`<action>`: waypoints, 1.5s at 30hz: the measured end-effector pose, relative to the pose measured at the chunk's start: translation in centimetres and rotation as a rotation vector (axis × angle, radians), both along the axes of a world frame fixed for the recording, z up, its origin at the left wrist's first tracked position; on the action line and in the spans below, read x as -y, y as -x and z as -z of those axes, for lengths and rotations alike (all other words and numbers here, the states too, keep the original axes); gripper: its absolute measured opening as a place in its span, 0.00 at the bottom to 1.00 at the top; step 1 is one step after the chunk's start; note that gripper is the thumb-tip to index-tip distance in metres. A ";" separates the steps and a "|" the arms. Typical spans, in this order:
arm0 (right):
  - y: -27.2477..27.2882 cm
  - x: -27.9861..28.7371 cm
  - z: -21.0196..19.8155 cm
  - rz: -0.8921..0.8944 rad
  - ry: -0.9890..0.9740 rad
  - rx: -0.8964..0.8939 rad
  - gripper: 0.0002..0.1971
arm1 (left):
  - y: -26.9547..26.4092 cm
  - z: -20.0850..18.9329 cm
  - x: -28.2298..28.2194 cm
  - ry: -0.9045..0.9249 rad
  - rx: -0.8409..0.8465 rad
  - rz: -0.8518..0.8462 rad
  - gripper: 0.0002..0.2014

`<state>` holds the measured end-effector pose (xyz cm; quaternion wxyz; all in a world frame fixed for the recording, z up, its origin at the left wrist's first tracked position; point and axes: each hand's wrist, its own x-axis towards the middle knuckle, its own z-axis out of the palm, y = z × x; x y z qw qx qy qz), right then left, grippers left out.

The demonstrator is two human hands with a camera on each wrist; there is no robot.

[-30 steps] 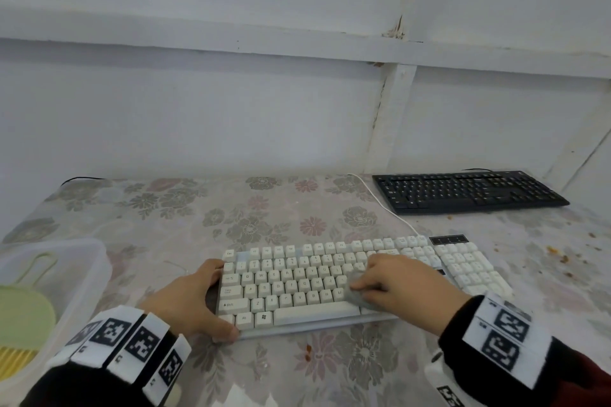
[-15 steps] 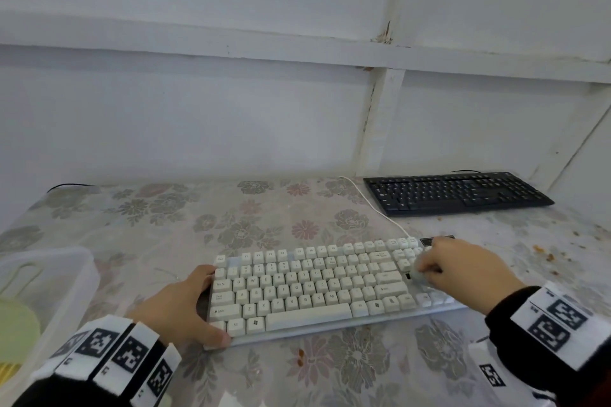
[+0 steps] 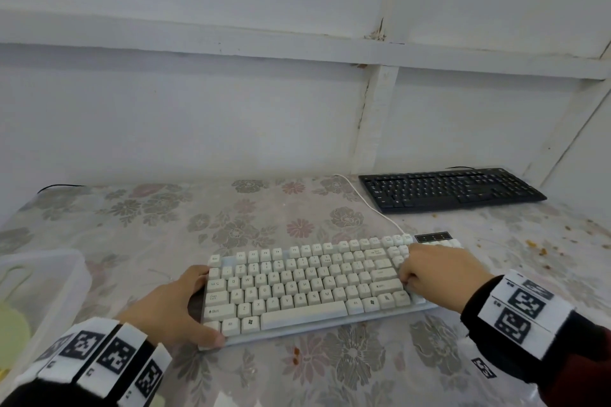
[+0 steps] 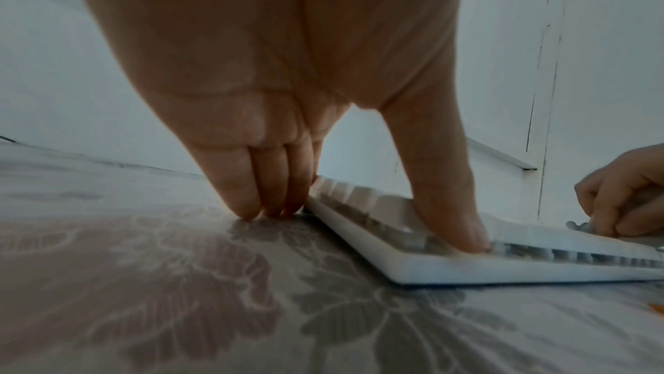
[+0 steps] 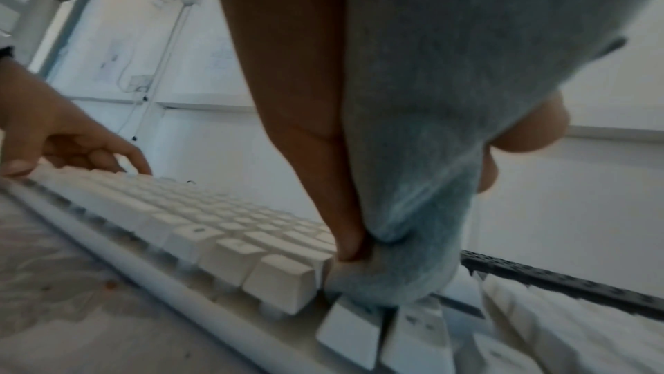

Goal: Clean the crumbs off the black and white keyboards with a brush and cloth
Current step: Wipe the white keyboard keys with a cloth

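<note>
The white keyboard (image 3: pixel 307 287) lies in front of me on the floral table cover. My left hand (image 3: pixel 182 304) steadies its left end: straight fingers (image 4: pixel 251 198) stand on the table beside the edge, and the thumb (image 4: pixel 463 232) presses the front corner. My right hand (image 3: pixel 436 269) rests on the right part of the keys. It grips a bunched grey cloth (image 5: pixel 431 139) and pushes it down between the keys. The black keyboard (image 3: pixel 453 188) lies apart at the back right, near the wall. In the head view the right hand hides the cloth.
A clear plastic bin (image 3: pixel 43 277) stands at the left edge with a pale green item (image 3: pixel 13 324) inside. Orange crumbs (image 3: pixel 542 249) lie scattered on the table at the right. The white keyboard's cable (image 3: pixel 367 205) runs back towards the wall.
My right hand has wiped the cloth from the middle of the white keyboard, near the space bar, over to its right end. The left hand has kept its place.
</note>
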<state>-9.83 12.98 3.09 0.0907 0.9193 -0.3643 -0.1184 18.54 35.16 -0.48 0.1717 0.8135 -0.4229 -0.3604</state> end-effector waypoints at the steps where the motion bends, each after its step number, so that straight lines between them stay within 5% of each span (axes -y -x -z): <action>1: 0.3 0.3 -0.1 0.000 -0.031 0.028 0.15 | -0.1 0.1 0.0 0.003 -0.006 -0.003 0.49; 18: 2.5 3.5 -1.4 0.167 -0.129 0.114 0.16 | -0.4 0.6 0.0 0.049 -0.011 -0.012 0.47; 29: 0.3 0.6 -0.9 0.142 0.082 -0.242 0.08 | -0.2 0.4 0.0 0.031 -0.007 -0.006 0.50; 33: 0.7 1.3 -1.9 0.195 0.119 -0.086 0.15 | -0.3 0.5 0.1 0.029 -0.012 -0.003 0.50; 38: 0.9 1.1 -1.5 0.085 -0.194 0.203 0.12 | -0.4 0.8 0.2 0.038 -0.004 0.003 0.48; 45: 0.3 -0.1 0.5 0.006 0.032 -0.049 0.14 | -0.6 0.8 0.0 0.040 -0.004 0.001 0.47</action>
